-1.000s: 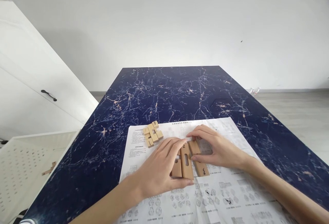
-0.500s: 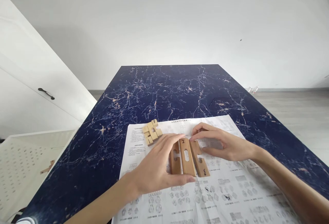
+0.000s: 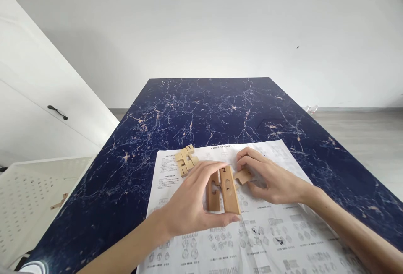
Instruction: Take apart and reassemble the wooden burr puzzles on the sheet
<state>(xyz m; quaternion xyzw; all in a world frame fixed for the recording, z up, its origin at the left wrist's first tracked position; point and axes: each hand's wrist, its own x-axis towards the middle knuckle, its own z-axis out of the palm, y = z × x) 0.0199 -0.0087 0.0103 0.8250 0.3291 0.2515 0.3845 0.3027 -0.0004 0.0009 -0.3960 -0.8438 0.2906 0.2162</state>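
While the left hand [image 3: 192,207] curls from the side around two flat brown wooden puzzle bars [image 3: 222,190] lying side by side on the white printed instruction sheet [image 3: 270,232], its thumb lies along their near ends and its fingers reach over the far ends — a loose clamp on the pair. One bar bears a handwritten 2 and an oval slot. The right hand [image 3: 270,179] pinches a third notched wooden piece [image 3: 242,176] between thumb and fingers, holding it just beside the far right end of the pair — whether it touches them cannot be told. A small cluster of pale interlocked wooden blocks [image 3: 186,160] sits at the sheet's far left corner. The sheet lies on the dark blue marbled desk [image 3: 201,110].
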